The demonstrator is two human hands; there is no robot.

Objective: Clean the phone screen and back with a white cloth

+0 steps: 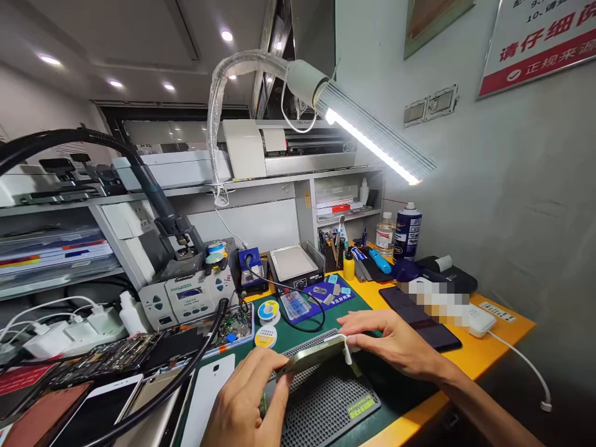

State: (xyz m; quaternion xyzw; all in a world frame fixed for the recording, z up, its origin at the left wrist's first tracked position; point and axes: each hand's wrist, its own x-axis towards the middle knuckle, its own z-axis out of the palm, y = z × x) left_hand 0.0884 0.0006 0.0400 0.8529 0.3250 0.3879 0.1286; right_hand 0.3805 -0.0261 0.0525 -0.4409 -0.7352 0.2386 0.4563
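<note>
My left hand [254, 397] grips one end of a smartphone [316, 355], thumb below and fingers on top. The phone is tilted up on its edge, raised over a dark perforated mat [326, 397]. At the phone's far end, my right hand [391, 341] pinches a small white piece [347, 351] that hangs over the phone's edge; whether it is cloth or a cord I cannot tell. Under the perforated mat lies a green work mat [363, 304].
Several phones, including a white one [209, 391], lie at the left under a black hose [195, 366]. A soldering station [190, 298], a tray of circuit boards [237, 326] and solder spools [267, 310] stand behind. A dark tablet [419, 320] lies right; a lit lamp [372, 136] hangs overhead.
</note>
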